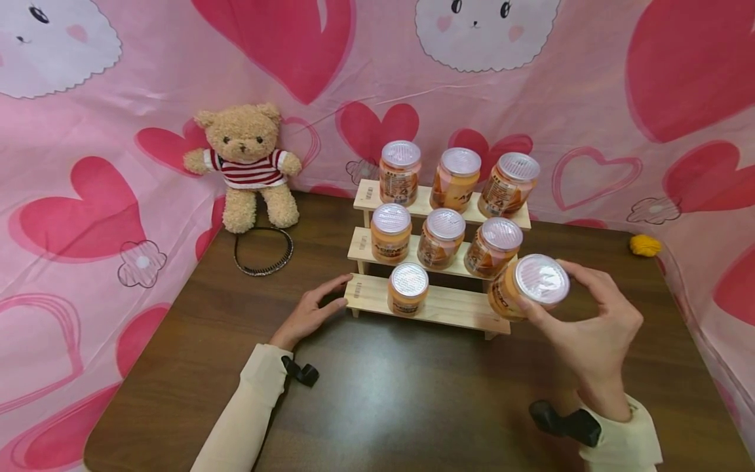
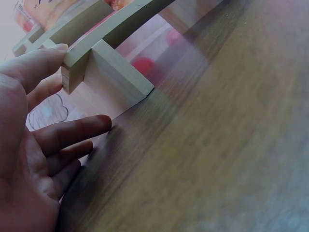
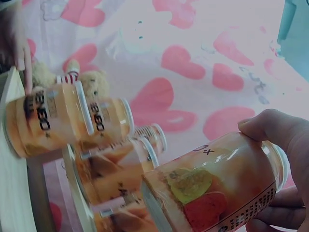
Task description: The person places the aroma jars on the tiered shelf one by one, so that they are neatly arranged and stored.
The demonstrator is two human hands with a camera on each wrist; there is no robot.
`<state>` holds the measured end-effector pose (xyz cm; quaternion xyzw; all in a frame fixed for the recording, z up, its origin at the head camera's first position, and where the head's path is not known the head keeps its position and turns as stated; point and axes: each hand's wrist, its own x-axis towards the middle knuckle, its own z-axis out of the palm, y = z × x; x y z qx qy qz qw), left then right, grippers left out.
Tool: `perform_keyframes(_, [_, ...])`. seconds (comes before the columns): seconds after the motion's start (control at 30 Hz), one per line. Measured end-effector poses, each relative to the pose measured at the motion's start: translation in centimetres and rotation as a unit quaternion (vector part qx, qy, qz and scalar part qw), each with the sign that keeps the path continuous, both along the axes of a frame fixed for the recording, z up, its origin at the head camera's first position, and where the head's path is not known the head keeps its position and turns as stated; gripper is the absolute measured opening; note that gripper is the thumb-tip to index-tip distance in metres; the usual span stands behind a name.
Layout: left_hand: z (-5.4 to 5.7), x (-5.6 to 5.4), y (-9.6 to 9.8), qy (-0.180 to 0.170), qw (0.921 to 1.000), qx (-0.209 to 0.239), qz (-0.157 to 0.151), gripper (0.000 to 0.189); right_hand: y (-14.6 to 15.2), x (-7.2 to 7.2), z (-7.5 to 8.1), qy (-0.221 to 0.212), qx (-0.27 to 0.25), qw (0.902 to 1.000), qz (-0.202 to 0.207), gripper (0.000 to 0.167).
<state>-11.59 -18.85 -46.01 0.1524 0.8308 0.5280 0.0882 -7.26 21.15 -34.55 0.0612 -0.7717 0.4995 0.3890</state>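
Note:
In the head view my right hand (image 1: 596,328) grips an orange jar (image 1: 504,288) with a clear ridged lid, thumb on one side and fingers on the other. The held jar (image 3: 217,186) is tilted and in the air by the right end of the lowest step of a three-tier wooden rack (image 1: 454,308). My left hand (image 1: 309,311) touches the left end of that step with outstretched fingers. A similar jar (image 1: 407,292) stands on the lowest step, left of its middle. Three jars (image 1: 441,239) stand on the middle step and three more jars (image 1: 456,180) on the top one.
A teddy bear (image 1: 244,164) in a striped shirt sits at the back left against a pink heart-patterned cloth (image 1: 330,39). Before it lies a dark headband (image 1: 265,271). A small yellow object (image 1: 645,246) is at the back right of the brown table (image 1: 377,406).

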Motion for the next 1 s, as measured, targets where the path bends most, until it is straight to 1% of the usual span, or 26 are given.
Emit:
perform_keyframes(0.1, [-0.1,-0.1,0.0,-0.001,1.0,-0.004,0.001,0.051,-0.6,0.0,-0.2,-0.008,0.009,0.9999,0.011,0.067])
perform_keyframes(0.13, [-0.4,-0.2,-0.1,-0.003,1.0,-0.005,0.001,0.051,-0.8,0.0,-0.3,-0.011,0.011,0.9998,0.015,0.067])
perform_keyframes(0.2, [-1.2,-0.5,-0.3,-0.005,1.0,-0.008,0.003,0.051,-1.2,-0.1,-0.4,-0.016,0.016,0.9995,0.023,0.067])
perform_keyframes(0.33, [-3.1,-1.2,-0.6,0.001,1.0,-0.009,0.004,0.052,-2.0,-0.1,-0.8,-0.028,0.03,0.9985,0.037,0.067])
perform_keyframes(0.4, [-3.4,-1.3,-0.7,0.007,0.9999,-0.007,0.004,0.052,-2.4,-0.2,-1.1,-0.036,0.038,0.9978,0.04,0.067])
perform_keyframes(0.6, [-3.7,-1.3,-0.7,0.02,0.9997,0.01,0.004,0.052,-3.2,-0.6,-2.2,-0.053,0.059,0.9957,0.049,0.066])
perform_keyframes(0.87, [-3.9,-1.3,-0.8,0.032,0.9994,0.007,0.003,0.049,-3.9,-1.5,-3.9,-0.054,0.069,0.9949,0.05,0.067])
perform_keyframes(1.0, [-3.8,-1.2,-0.9,0.037,0.9993,0.006,0.001,0.05,-4.0,-1.7,-4.7,-0.069,0.075,0.9937,0.046,0.064])
